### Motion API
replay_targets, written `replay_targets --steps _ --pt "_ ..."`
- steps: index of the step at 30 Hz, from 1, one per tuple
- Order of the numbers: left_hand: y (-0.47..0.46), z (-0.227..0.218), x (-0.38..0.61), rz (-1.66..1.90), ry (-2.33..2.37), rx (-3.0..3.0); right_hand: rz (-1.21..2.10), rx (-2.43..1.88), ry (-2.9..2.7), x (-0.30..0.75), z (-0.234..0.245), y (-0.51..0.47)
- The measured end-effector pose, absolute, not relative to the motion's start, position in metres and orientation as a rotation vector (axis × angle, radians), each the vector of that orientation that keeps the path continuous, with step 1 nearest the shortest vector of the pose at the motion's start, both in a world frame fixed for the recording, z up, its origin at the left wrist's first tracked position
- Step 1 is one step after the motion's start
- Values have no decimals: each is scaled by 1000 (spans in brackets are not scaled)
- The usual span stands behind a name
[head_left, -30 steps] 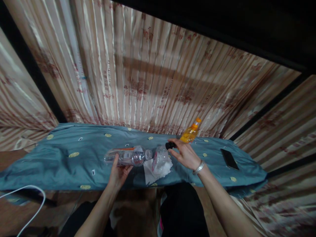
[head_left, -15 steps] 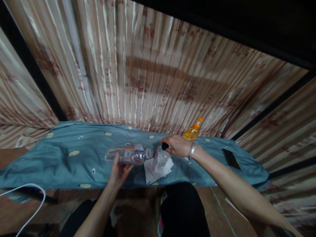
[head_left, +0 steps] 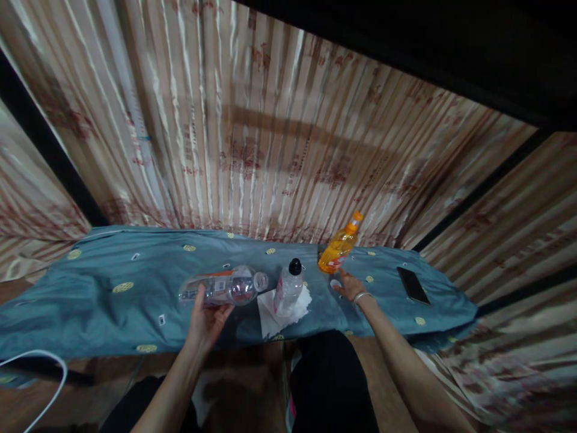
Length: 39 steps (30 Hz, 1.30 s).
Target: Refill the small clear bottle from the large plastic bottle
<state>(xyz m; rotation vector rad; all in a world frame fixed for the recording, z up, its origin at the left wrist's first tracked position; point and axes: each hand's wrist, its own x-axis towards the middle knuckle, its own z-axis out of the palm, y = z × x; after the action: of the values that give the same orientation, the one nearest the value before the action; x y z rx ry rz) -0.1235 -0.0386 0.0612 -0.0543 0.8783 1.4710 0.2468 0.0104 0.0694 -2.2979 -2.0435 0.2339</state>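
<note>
My left hand (head_left: 210, 319) grips a clear plastic bottle (head_left: 220, 285) with an orange label, tilted on its side, its uncapped mouth pointing right. Just right of that mouth, a second clear bottle (head_left: 288, 291) with a black cap (head_left: 295, 266) stands on a white paper tissue (head_left: 269, 319). My right hand (head_left: 350, 285) is low over the cloth, thumb and forefinger apart at a small whitish round piece (head_left: 335, 283), perhaps a bottle cap. Whether the fingers touch it is unclear. Right behind this hand stands an orange-yellow bottle (head_left: 338, 249) with an orange top.
A blue-green patterned cloth (head_left: 112, 319) covers the narrow surface. A dark phone (head_left: 413, 285) lies at the right. Behind hangs a striped curtain (head_left: 252, 198), with dark frame bars at both sides. A white cable (head_left: 61, 367) curves at the lower left.
My right hand has let go of the black cap and moved right and down to the whitish piece. The orange-yellow bottle shows fully now. My left hand still holds its bottle.
</note>
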Motion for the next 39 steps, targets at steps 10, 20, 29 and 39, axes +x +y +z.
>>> replay_targets --steps 10,20,29,39 --pt "-40 56 -123 1491 879 -64 230 -2269 -2012 239 39 -22" --pt "-52 63 -122 1474 843 -63 502 -1390 -2126 106 97 -121" --pt "-68 65 -138 1504 814 -16 403 -1236 -2151 55 136 -74" --pt "-68 62 -151 1523 787 -27 145 -1007 -2421 44 156 -72"
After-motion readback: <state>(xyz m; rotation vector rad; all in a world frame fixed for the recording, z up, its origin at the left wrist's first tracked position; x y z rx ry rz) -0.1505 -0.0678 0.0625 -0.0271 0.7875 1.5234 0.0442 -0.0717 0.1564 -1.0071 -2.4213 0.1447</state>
